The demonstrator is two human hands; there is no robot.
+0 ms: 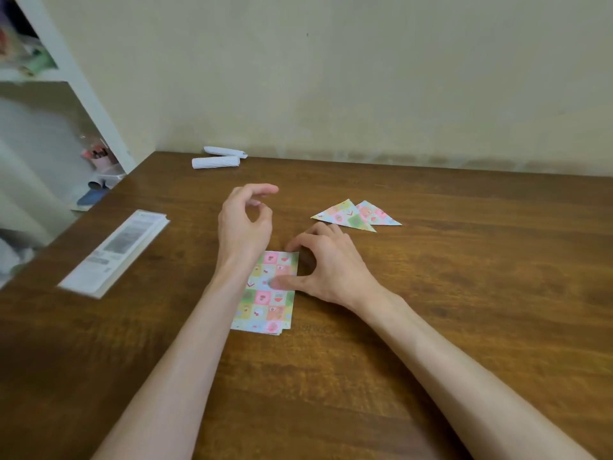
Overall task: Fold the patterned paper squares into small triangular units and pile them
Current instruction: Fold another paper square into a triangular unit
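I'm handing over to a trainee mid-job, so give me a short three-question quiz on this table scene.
1. True or false: the left hand holds a sheet.
2. How many folded triangles lie on the table?
3. The right hand has its thumb on: A the paper stack; B a triangle; C bare table.
Key: 1 false; 2 two; 3 A.
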